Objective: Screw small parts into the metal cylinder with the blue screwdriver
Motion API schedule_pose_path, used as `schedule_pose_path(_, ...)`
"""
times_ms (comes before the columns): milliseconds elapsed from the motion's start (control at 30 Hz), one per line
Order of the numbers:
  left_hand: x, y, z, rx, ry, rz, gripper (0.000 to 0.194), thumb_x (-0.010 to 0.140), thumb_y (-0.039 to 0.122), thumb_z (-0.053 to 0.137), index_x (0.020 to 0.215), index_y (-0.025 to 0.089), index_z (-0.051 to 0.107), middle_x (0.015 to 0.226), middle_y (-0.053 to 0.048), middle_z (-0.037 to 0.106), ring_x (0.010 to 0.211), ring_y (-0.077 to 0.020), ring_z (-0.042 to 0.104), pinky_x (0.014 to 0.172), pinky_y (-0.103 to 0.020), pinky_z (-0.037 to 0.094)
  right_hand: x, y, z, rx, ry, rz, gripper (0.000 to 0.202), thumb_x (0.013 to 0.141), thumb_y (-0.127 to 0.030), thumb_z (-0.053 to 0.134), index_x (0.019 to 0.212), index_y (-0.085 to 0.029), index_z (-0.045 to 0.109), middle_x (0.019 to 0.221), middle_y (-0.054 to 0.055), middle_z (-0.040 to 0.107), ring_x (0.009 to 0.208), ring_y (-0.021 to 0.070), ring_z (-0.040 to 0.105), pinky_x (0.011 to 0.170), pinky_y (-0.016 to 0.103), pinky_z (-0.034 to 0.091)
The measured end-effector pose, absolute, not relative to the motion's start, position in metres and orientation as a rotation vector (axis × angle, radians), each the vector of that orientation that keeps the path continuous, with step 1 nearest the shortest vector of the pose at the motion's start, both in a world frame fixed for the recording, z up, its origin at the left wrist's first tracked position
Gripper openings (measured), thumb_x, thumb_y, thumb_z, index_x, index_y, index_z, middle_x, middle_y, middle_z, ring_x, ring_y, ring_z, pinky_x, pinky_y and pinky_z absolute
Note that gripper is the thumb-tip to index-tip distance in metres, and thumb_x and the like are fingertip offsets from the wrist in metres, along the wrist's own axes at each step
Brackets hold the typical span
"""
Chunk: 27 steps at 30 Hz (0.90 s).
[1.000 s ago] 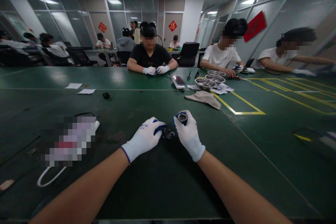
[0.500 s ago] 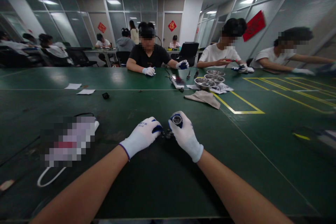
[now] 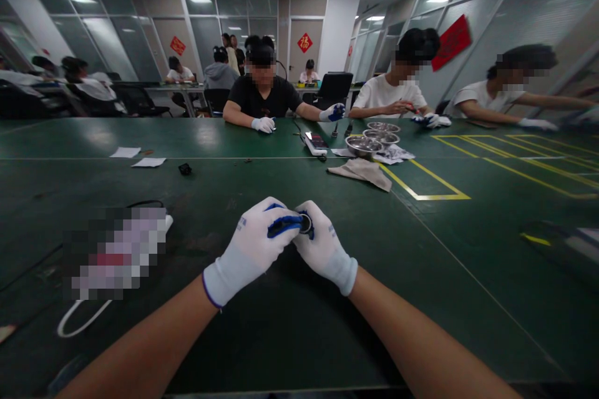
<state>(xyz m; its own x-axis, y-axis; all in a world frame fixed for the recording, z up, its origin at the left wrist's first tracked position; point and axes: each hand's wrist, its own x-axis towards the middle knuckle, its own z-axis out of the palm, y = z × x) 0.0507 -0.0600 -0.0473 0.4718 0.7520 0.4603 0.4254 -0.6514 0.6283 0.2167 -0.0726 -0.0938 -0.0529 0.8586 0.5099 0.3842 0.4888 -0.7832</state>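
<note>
White-and-blue gloved, my right hand (image 3: 322, 240) has its fingers closed round a small dark round part with a silvery rim (image 3: 306, 223), holding it over the dark green tabletop (image 3: 290, 336) in front of me. Coming in from the other side, my left hand (image 3: 256, 232) has its thumb and fingers drawn close together, their tips at the part's opening, and I cannot tell whether they pinch anything. Farther off lie a crumpled beige cloth (image 3: 360, 173) and three shiny round metal bowls (image 3: 364, 146), across from which sits a person in a black T-shirt (image 3: 264, 100).
</note>
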Motion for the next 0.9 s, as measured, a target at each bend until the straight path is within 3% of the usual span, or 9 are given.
schedule_pose_path(167,0.056,-0.061,-0.049,2.335,1.079,0.952,0.01,0.091,0.023,0.067,0.094,0.022,0.077,0.099,-0.003,0.072,0.092,-0.0209,0.071,0.087,-0.036,0.06,0.213,-0.075,-0.093,-1.094,-1.681,0.559,0.013,0.079,-0.02,0.057,0.089,-0.024,0.051,0.079,0.0,0.059,0.069,0.0176,0.058,0.062,0.03,0.047)
schedule_pose_path(367,0.061,-0.065,-0.051,2.301,1.168,0.97,0.008,0.091,0.023,0.068,0.091,0.02,0.075,0.097,-0.004,0.072,0.095,-0.0224,0.071,0.09,-0.038,0.059,0.209,-0.074,-0.099,-1.122,-1.693,0.46,0.013,0.081,-0.019,0.056,0.093,-0.023,0.052,0.084,0.002,0.06,0.076,0.0201,0.06,0.068,0.034,0.049)
schedule_pose_path(667,0.07,-0.071,-0.049,1.87,1.186,0.999,0.002,0.087,0.018,0.069,0.088,0.019,0.071,0.09,-0.002,0.073,0.089,-0.0208,0.072,0.082,-0.036,0.06,0.208,-0.073,-0.108,-1.265,-1.676,0.281,0.019,0.082,-0.017,0.055,0.1,-0.021,0.056,0.093,0.007,0.062,0.082,0.0243,0.061,0.072,0.039,0.051)
schedule_pose_path(900,0.071,-0.065,-0.05,1.66,1.209,1.003,0.012,0.081,0.012,0.07,0.091,0.018,0.072,0.095,-0.004,0.077,0.092,-0.0212,0.073,0.088,-0.039,0.06,0.204,-0.069,-0.113,-1.324,-1.714,0.107,0.025,0.081,-0.013,0.053,0.104,-0.019,0.059,0.102,0.012,0.061,0.088,0.0274,0.059,0.077,0.044,0.05)
